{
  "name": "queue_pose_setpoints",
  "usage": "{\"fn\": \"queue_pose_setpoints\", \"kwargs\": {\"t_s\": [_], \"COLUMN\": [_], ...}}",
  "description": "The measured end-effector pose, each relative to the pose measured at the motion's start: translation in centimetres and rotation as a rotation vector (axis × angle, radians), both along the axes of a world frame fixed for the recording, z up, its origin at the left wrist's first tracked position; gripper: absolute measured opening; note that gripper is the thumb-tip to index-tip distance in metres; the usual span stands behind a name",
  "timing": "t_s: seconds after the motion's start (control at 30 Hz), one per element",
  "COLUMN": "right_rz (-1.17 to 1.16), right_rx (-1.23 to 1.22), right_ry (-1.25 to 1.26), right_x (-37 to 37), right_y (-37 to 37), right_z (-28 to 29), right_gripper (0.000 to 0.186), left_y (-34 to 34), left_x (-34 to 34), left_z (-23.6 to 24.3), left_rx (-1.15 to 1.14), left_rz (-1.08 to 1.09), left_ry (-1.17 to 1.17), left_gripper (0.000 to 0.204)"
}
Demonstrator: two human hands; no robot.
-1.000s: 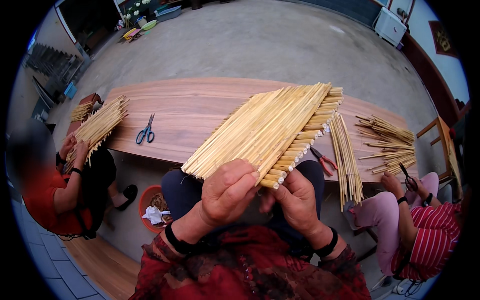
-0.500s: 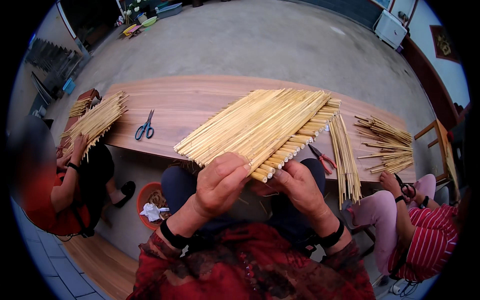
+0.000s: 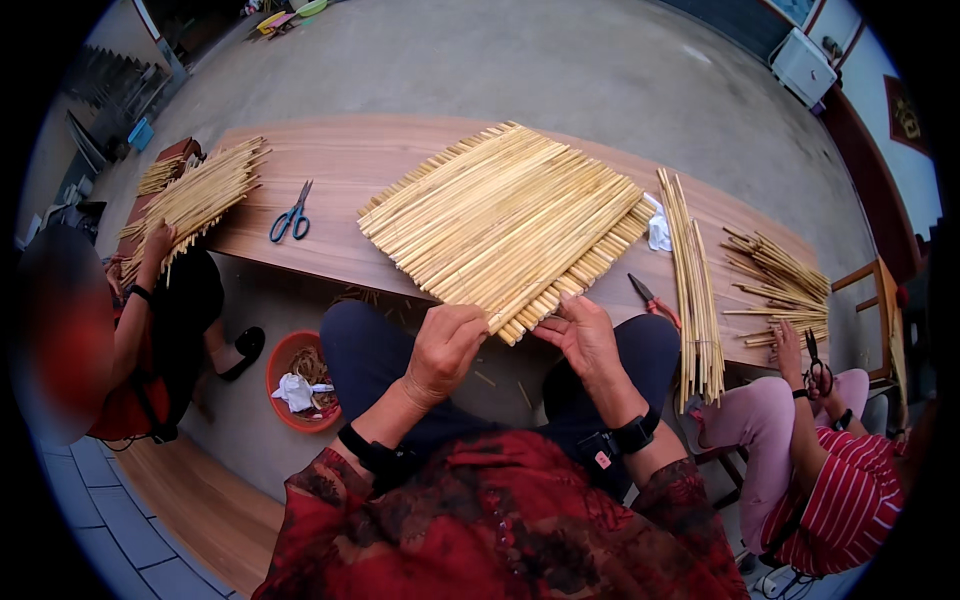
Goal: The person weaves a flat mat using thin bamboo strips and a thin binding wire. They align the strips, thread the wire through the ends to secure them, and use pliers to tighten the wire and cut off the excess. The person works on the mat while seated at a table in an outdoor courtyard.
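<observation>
A square mat of straw-yellow stalks (image 3: 500, 220) lies over the table edge in front of me. Its top layer of stalks sits crosswise over a second layer, whose ends stick out along the right side. My left hand (image 3: 446, 352) is closed on the near corner, its fingers curled against the stalk ends. Just right of that corner, my right hand (image 3: 584, 345) holds the lower layer's edge between thumb and fingers. The undersides of the fingers are partly hidden by the mat.
On the wooden table (image 3: 330, 150) are blue-handled scissors (image 3: 292, 216), red-handled pliers (image 3: 656, 302), a bundle of long stalks (image 3: 694, 290) and a white crumpled thing (image 3: 659, 232). A co-worker at left holds another stalk mat (image 3: 205, 195); one at right, scissors (image 3: 818, 375). A red basin (image 3: 300, 385) stands below.
The mat has turned and now lies flatter, farther from me, showing more of its top. My hands have shifted slightly with it, still at the near corner. The right co-worker's scissors have risen.
</observation>
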State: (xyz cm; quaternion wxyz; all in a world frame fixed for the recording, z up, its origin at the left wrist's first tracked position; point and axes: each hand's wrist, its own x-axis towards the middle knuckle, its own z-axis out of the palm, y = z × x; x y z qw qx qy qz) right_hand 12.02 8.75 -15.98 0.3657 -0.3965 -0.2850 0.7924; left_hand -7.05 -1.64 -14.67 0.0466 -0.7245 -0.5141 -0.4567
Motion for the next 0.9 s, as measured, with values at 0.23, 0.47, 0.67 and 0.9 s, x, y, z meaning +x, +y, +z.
{"fn": "queue_pose_setpoints", "kwargs": {"t_s": [0.23, 0.47, 0.67, 0.9], "right_rz": [-0.008, 0.366, 0.486, 0.388], "right_rx": [-0.170, -0.124, 0.853, 0.717], "right_ry": [-0.184, -0.557, -1.340, -1.848], "right_x": [0.2, 2.1, 7.6, 16.6], "right_y": [-2.0, -0.1, 7.1, 14.4], "right_z": [-7.0, -8.9, -2.5, -6.5], "right_gripper": [0.025, 0.025, 0.026, 0.023], "left_y": [-3.5, -2.1, -1.6, -1.0], "left_x": [0.2, -0.2, -0.8, 0.1], "left_z": [-4.6, -8.3, -9.8, -9.5], "left_rx": [-0.672, -1.150, -1.230, -1.249], "left_rz": [0.252, 0.337, 0.387, 0.351], "left_ry": [-0.791, -1.500, -1.575, -1.678], "left_gripper": [0.014, 0.025, 0.027, 0.035]}}
